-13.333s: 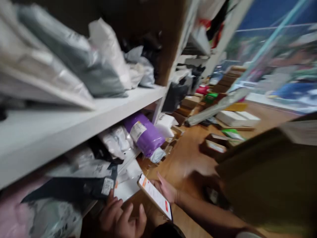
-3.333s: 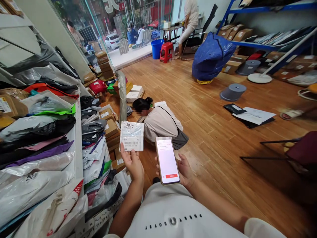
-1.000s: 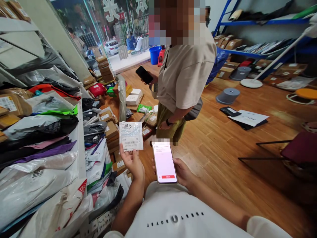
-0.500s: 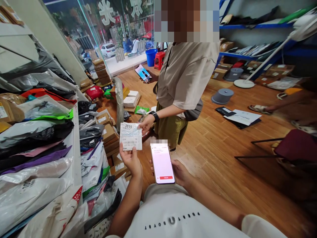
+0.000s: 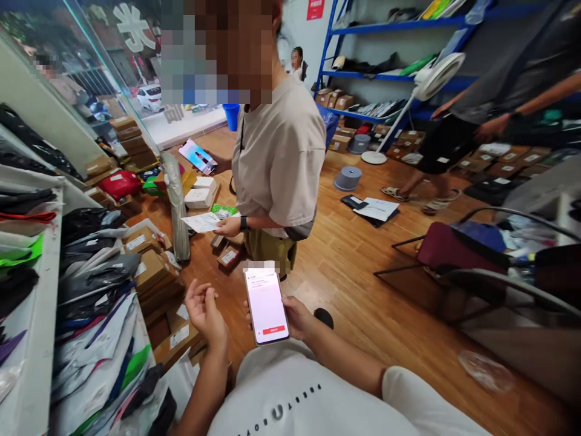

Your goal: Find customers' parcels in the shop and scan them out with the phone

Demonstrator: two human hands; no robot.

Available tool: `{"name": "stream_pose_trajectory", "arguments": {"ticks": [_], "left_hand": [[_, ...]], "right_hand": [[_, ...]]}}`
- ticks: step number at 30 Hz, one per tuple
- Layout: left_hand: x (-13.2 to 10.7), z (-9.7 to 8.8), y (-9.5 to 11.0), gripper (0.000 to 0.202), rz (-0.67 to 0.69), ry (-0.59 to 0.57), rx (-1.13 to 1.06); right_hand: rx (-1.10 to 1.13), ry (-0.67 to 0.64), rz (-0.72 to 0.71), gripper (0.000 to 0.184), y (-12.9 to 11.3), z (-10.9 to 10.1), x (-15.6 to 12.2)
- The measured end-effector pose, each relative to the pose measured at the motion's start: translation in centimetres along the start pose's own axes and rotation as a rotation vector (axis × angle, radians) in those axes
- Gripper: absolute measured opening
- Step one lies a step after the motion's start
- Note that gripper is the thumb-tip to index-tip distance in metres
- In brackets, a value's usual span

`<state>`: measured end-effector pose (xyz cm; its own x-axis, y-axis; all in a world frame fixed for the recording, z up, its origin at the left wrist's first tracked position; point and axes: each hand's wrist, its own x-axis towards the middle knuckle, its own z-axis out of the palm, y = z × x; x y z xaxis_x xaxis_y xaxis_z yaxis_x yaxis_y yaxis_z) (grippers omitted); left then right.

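My right hand (image 5: 298, 317) is wrapped round a smartphone (image 5: 265, 303), whose lit screen faces me with a red bar near its bottom. To the left, my left hand (image 5: 205, 309) is raised with the fingers loosely curled and apart, holding nothing. Beyond it, another person (image 5: 276, 157) pinches a white packet (image 5: 201, 223) in one hand with a dark watch on the wrist. That person's other hand holds a second phone (image 5: 198, 157) with a lit screen. The packet is apart from my left hand.
Bagged parcels (image 5: 97, 290) fill the white rack (image 5: 40, 339) at left. Cardboard boxes (image 5: 152, 260) are stacked beside it. A fan (image 5: 374, 157), a grey stool (image 5: 348, 178), flat packages (image 5: 373, 209) and a maroon chair (image 5: 454, 251) stand or lie to the right. Another person (image 5: 442, 145) walks there.
My left hand has let go of the white packet and drawn back. The other person now holds it alone, tilted flatter. The view has turned right; my phone stays in my right hand.
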<state>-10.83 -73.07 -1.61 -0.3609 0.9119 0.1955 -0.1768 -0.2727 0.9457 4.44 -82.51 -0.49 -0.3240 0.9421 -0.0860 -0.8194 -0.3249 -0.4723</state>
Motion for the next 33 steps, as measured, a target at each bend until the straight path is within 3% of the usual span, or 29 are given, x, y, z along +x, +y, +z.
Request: {"name": "stream_pose_trajectory", "arguments": {"ticks": [4,7,9,13,15,17,20,26,33], "left_hand": [[-3.5,4.3,-1.1,0.027,-0.017,-0.097,0.011],[-7.0,9.3,-1.4,0.018,0.008,-0.113,0.062],[-9.5,13.6,-1.1,0.021,-0.04,-0.26,0.092],[-14.7,24.1,-0.4,0.042,-0.34,-0.746,0.14],[-17.1,29.3,-0.7,0.042,-0.383,-0.823,0.226],[-19.3,33.7,-1.4,0.04,-0.358,-0.825,0.321],[-22.0,38.5,-3.0,0.039,-0.356,-0.853,0.335],[-23.7,45.4,-5.7,0.023,-0.58,-1.046,0.068],[-21.4,56.2,-9.6,0.028,-0.555,-1.112,0.111]], "right_hand": [[0.037,-0.023,-0.026,0.069,-4.7,-2.4,-2.2],[0.033,-0.029,-0.011,0.068,-9.4,-5.1,-4.9],[0.004,-0.009,0.018,0.067,-12.9,-7.2,-7.2],[-0.066,0.145,0.016,0.068,-19.3,-11.7,-12.0],[-0.073,0.279,-0.029,0.063,-21.9,-13.8,-14.2],[-0.045,0.408,-0.072,0.056,-24.2,-15.6,-16.1],[0.018,0.536,-0.14,0.053,-27.0,-17.9,-18.2],[0.138,0.58,-0.297,0.05,-32.3,-21.9,-19.6],[0.152,0.563,-0.357,0.057,-41.7,-26.9,-16.6]]}}
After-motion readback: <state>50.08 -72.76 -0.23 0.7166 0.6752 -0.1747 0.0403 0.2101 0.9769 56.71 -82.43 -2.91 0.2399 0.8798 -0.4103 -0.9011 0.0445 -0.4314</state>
